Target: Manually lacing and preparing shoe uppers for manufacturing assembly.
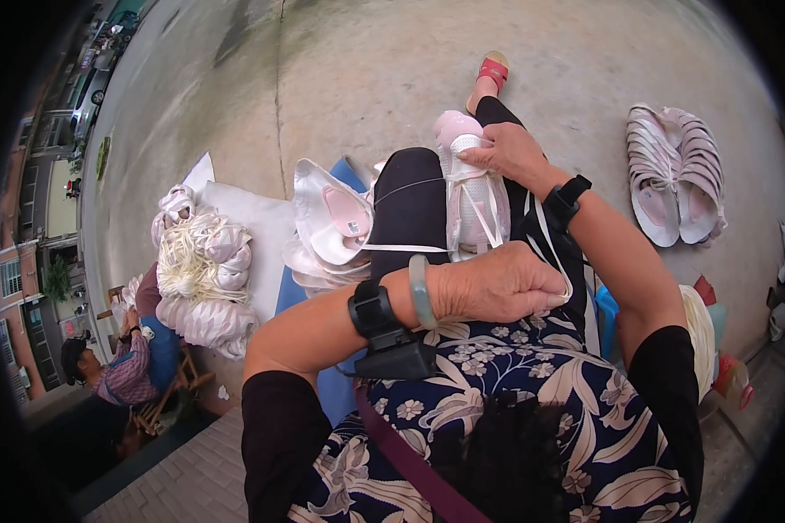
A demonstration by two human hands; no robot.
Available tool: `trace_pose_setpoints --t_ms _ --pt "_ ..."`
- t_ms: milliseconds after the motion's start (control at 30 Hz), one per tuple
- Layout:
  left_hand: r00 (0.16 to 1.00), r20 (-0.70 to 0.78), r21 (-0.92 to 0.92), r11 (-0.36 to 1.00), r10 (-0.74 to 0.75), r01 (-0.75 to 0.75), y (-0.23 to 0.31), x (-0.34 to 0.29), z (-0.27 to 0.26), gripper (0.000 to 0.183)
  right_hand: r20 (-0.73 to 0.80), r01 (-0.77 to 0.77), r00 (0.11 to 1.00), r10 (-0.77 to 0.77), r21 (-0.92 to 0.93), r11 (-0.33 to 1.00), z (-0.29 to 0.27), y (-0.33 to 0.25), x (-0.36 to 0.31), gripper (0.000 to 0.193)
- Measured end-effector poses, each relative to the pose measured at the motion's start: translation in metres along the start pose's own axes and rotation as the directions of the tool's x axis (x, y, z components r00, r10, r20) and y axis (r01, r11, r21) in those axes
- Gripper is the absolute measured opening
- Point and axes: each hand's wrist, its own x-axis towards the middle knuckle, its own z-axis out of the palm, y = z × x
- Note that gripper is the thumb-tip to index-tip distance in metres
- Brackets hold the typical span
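Note:
Across my lap lies a white and pale pink shoe upper (479,213), its toe end pointing away from me. My right hand (513,159) grips it near the toe, thumb on the white top and the other fingers hidden at the far side. Close to my body, my left hand (503,283) is closed in a fist, with a white shoelace (550,242) pinched between thumb and fingers. This lace loops up toward the upper. Another length of lace stretches left from the upper across my dark trouser leg.
Left of my knee rests a pile of similar uppers (336,213), with blue material beneath. Beyond it are bundled uppers (227,318) and a heap of cream laces (187,261). A nested stack of uppers (676,174) lies on the concrete at right. Another person (126,370) sits far left.

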Motion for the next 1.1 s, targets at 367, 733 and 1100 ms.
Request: trace_pose_setpoints --t_ms 367,733,1100 --pt "0.995 -0.101 -0.267 0.963 -0.013 -0.015 0.021 0.016 0.036 0.021 0.043 -0.106 0.994 0.102 0.098 0.989 0.013 0.012 0.005 0.045" --pt "0.997 -0.062 -0.017 0.999 -0.038 0.037 0.043 -0.004 0.025 0.026 0.005 -0.029 1.0 0.029 0.339 0.94 0.007 0.023 -0.004 0.039" --pt "0.995 -0.072 0.079 0.995 0.063 -0.057 0.05 0.01 0.012 0.02 -0.151 0.5 0.864 -0.48 0.154 0.852 0.024 0.03 -0.099 0.02"
